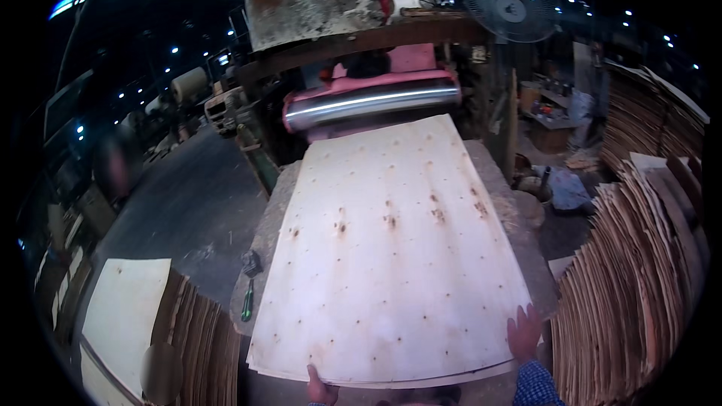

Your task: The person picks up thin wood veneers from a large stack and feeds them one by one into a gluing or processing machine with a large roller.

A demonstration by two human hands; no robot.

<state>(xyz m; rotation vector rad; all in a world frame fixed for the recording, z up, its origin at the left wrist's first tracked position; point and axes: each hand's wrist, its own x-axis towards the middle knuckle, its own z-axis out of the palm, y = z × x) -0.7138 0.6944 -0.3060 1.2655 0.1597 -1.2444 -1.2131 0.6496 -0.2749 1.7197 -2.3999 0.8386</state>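
Observation:
A pale wood veneer sheet (pixel 376 256) with rows of dark knots lies in front of me, reaching from my hands toward a machine roller. At least one more sheet edge shows beneath it at the near side. My left hand (pixel 321 389) grips the near edge left of the middle, thumb on top and the other fingers hidden below. My right hand (pixel 524 334) rests against the right edge near the close corner, its fingers stretched out and apart. The shiny metal roller (pixel 376 105) sits past the sheet's far end, with pink material around it.
The sheet lies on a worn table (pixel 274 203); a green-handled tool (pixel 248 297) is at its left side. Veneer stacks stand at the left (pixel 199 338) and right (pixel 617 286). A fan (pixel 511 7) is at the back right. Dark floor (pixel 180 203) stretches away left.

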